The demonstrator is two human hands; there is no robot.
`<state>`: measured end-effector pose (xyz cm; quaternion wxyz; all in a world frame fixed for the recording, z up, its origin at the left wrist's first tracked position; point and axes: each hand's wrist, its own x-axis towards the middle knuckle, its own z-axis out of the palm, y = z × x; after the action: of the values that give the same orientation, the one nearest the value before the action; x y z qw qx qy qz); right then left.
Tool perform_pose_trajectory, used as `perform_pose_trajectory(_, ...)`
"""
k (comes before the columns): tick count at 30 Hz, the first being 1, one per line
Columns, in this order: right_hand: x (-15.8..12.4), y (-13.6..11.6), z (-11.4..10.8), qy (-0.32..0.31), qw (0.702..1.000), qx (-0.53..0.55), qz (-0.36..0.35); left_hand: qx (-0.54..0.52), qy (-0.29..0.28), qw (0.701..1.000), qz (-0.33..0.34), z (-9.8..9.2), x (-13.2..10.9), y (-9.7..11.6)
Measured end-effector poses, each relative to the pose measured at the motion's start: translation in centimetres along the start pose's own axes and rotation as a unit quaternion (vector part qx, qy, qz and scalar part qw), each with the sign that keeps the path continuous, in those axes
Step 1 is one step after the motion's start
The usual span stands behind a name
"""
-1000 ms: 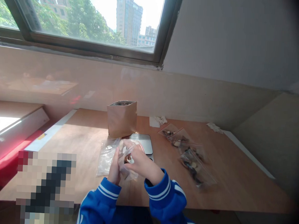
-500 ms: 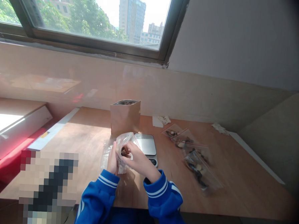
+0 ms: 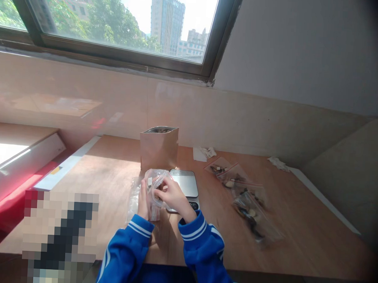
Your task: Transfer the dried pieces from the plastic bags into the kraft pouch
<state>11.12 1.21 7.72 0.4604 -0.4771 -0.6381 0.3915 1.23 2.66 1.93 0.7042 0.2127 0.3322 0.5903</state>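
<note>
Both hands work a small clear bag held just above the table, in front of the scale. The left hand stands edge-on at the bag's left side, fingers closed against the plastic and holding it upright. The right hand comes in from the right, its fingers curled over the bag's mouth and pinching the plastic; whether the fingertips reach inside cannot be told. The bag holds a few small pieces, one pale bit showing near the top; what they are is too small to make out. Both wrists wear blue sleeves with white stripes at the cuffs. Under and to the left of the held bag lies a flat stack of empty clear bags. The scale has a shiny metal plate and sits just beyond the right hand; its front edge is partly hidden by the knuckles. Behind it, touching or nearly touching, stands an open brown pouch, upright, with dark contents at its mouth. To the right a row of filled bags lies on the table, overlapping one another and running from near the wall toward the front edge. A scrap of paper lies by the wall, and a second one lies further right. A window spans the wall above.
</note>
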Motion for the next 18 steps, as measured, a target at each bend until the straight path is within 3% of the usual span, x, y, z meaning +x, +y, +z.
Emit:
perform_pose_trajectory(4,0.2,1.0,0.5,0.042,0.999,0.019,0.002,-0.029,0.013,0.999,-0.041,-0.1,0.1,-0.4)
perform_pose_trajectory(11,0.5,2.5,0.9,0.043,0.997,0.055,0.013,-0.083,0.027,0.991,-0.100,-1.3,0.4,-1.0)
perform_pose_trajectory(18,0.5,3.2,1.7,-0.034,0.998,-0.050,0.001,-0.029,0.033,0.996,-0.072,-2.1,0.8,-1.6)
